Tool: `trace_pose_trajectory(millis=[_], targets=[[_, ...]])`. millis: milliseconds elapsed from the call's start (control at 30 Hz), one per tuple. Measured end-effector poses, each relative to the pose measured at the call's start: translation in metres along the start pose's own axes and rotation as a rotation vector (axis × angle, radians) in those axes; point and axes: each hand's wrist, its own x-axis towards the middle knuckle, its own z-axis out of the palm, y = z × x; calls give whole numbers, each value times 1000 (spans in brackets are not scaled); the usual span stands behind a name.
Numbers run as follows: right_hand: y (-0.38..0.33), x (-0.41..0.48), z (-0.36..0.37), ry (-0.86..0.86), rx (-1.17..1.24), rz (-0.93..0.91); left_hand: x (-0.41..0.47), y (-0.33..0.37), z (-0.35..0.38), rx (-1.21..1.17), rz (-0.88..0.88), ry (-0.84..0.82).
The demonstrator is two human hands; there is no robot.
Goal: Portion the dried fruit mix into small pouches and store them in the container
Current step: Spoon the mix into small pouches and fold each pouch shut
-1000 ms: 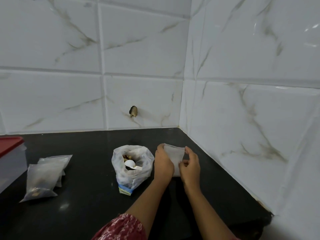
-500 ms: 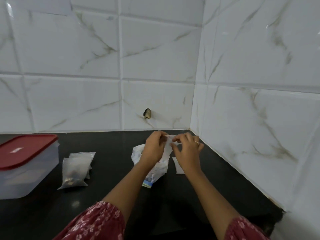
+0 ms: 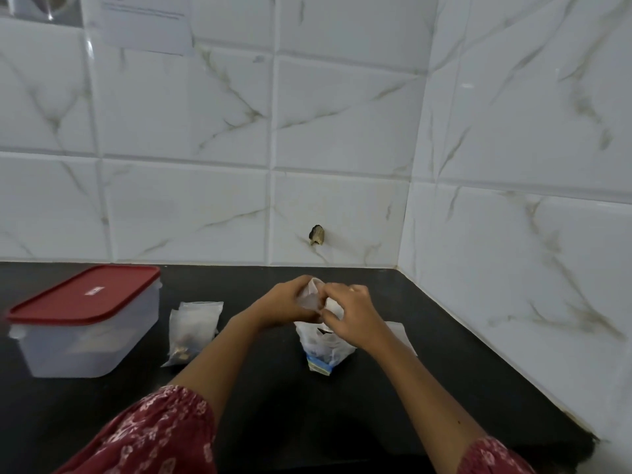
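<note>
Both hands hold a small clear pouch just above the plastic bag of dried fruit mix, which stands on the black counter. My left hand grips the pouch's left side and my right hand pinches its right edge. Filled pouches lie left of the bag. Further left stands the clear container with its red lid on. Whatever is inside the bag is mostly hidden by my right hand.
More empty pouches lie flat on the black counter right of the bag. Tiled walls meet in a corner at the back right. A small dark stub sticks out of the back wall.
My hands lifted the pouch from the counter beside the bag up over the bag's mouth. The view swung left and up, bringing the whole container into sight.
</note>
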Motion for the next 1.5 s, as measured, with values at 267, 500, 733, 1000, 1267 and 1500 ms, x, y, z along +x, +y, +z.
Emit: trace_pose_trajectory(millis=[267,500,733,1000,1267,1500], targets=[[2,0,2,-159,-26,27,-5,-12,9,-85,-3,-63],[-3,-1,-7,122,215,215,-3,-22,21,-96,-67,99],[-4,-4,-6,-457,-235,453,-8,-34,32,-129,-150,185],[7,-5,-1,-57,-161,435,-6,-36,41,-64,-273,146],[6,-10,0,19,-155,393,-14,-31,46,-99,-244,170],[2,-5,-2,70,-121,394,-18,-18,48,-17,-252,151]])
